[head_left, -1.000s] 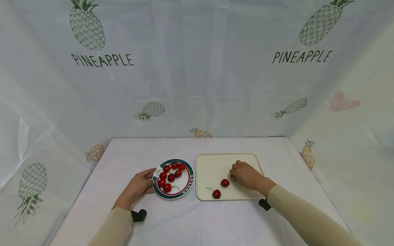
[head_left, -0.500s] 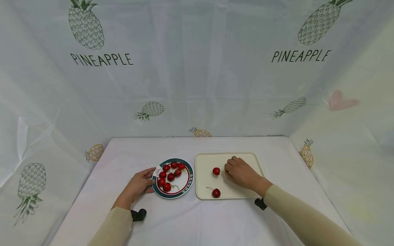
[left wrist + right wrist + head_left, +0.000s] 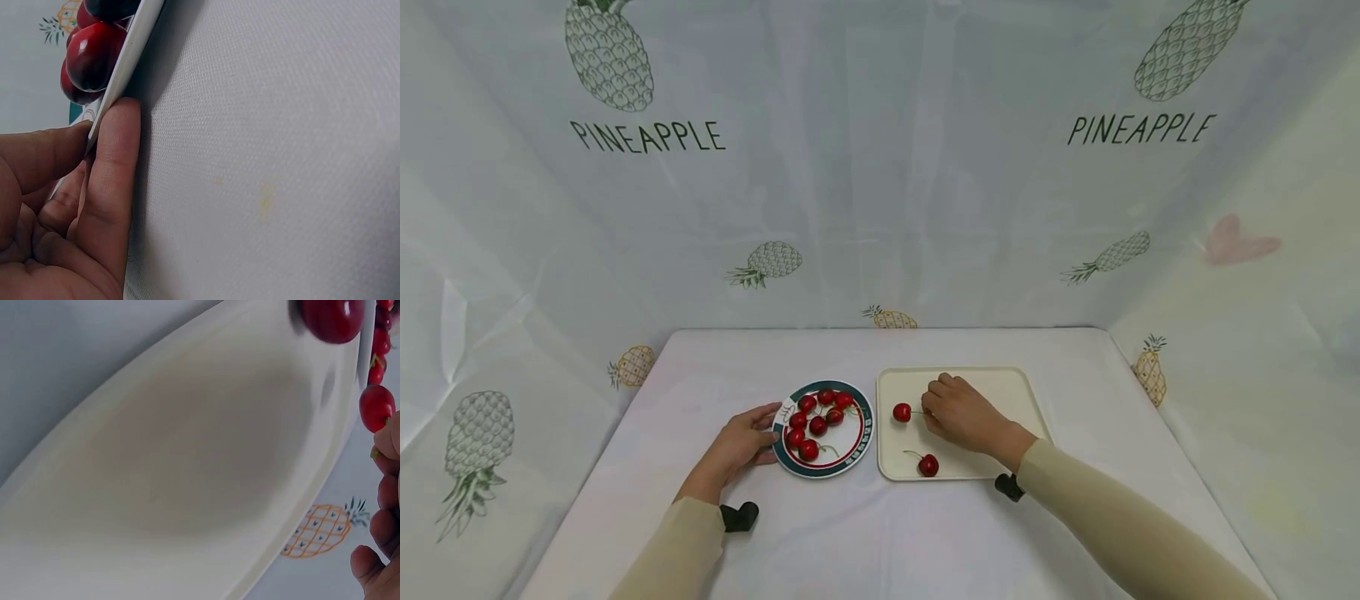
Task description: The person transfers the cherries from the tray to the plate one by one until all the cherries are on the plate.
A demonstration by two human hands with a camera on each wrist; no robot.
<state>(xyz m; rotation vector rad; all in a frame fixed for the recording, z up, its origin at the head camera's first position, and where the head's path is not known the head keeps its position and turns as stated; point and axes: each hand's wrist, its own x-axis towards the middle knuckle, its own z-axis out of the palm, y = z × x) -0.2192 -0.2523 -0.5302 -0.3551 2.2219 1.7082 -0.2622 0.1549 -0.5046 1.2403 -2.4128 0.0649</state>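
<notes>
My left hand point(image 3: 741, 440) pinches the near-left rim of a round plate point(image 3: 867, 429) with a dark green border, thumb above and fingers beneath, as the left wrist view shows. Several red cherries point(image 3: 817, 426) lie on that plate, mostly on its left and far side. Over the cream tray point(image 3: 1015, 392) my right hand point(image 3: 966, 414) pinches the stem of one cherry point(image 3: 902, 412); in the right wrist view this held cherry point(image 3: 377, 408) hangs off the fingertips, above the tray. A second cherry point(image 3: 928, 465) with its stem lies on the tray near the front edge.
Plate and tray stand side by side on a white-covered table point(image 3: 820, 542), a narrow gap between them. A white curtain point(image 3: 880, 183) printed with pineapples closes off the back and sides.
The right hand has moved left and a little away from me, carrying the cherry from the tray's middle toward its left side. The left hand stays at the plate's rim.
</notes>
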